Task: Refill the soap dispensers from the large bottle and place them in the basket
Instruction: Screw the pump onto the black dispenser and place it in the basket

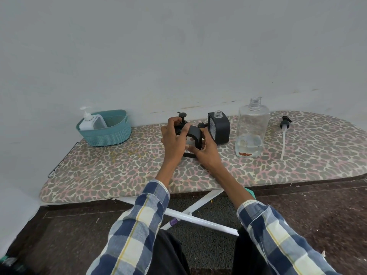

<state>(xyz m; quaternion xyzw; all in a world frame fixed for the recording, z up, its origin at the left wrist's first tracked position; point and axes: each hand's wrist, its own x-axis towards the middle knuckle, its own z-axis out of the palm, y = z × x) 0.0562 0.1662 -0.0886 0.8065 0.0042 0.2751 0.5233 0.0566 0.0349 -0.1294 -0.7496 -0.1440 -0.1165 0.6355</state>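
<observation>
black-cased dispenser (193, 138) is held over the ironing board (119, 171).
it is clasped by the right hand (206, 151), fingers curled round its case, while its pump (182, 117) is pinched by the left hand (174, 139); rigid, likely slippery, best gripped by the case. beyond stand the large bottle (251, 129) and basket (105, 129).

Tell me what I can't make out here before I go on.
- Black dispenser, head view: both hands wrap it, so its fill level and whether the pump is seated are hidden.
- Left hand, right hand: grip points are covered.
- Basket: its wall hides the white dispenser's base.
- Large bottle: label too small.
</observation>
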